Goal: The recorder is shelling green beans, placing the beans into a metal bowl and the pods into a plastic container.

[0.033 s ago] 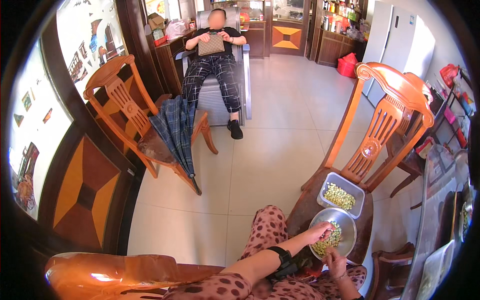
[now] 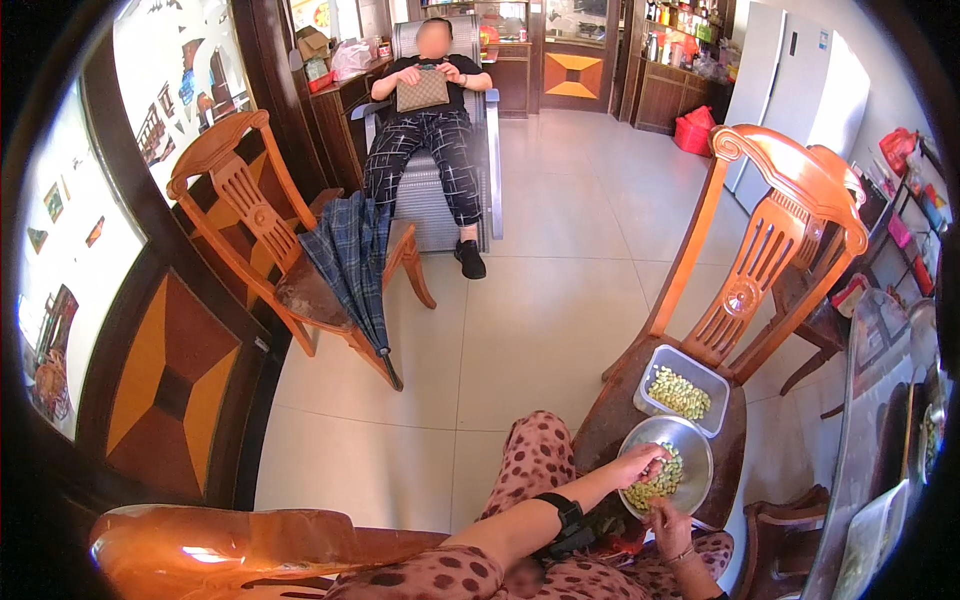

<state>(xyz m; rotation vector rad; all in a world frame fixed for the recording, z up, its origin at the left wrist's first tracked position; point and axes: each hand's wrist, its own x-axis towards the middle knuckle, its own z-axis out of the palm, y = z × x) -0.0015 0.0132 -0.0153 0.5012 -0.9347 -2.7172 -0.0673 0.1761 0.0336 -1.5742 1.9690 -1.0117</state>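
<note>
- two hands: left hand [image 2: 642, 464], fingers curled, over one metal bowl [image 2: 699, 474]; right hand [image 2: 671, 526], fingers bunched, near its rim; cannot tell what either holds
- many green pieces [image 2: 650, 493] inside
- one tub [image 2: 692, 361] with more, beyond
- one chair [image 2: 740, 302] beneath

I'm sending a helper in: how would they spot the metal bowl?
At right stands a large wooden chair with a slatted back. On its seat, at the left hand, is the metal bowl: round and silvery, unlike the rectangular plastic container behind it.

Shiny mtl bowl [image 2: 698, 480] – smooth, plastic tub [image 2: 706, 367], glossy wd chair [image 2: 742, 302], matt cloth umbrella [image 2: 350, 262]
</note>
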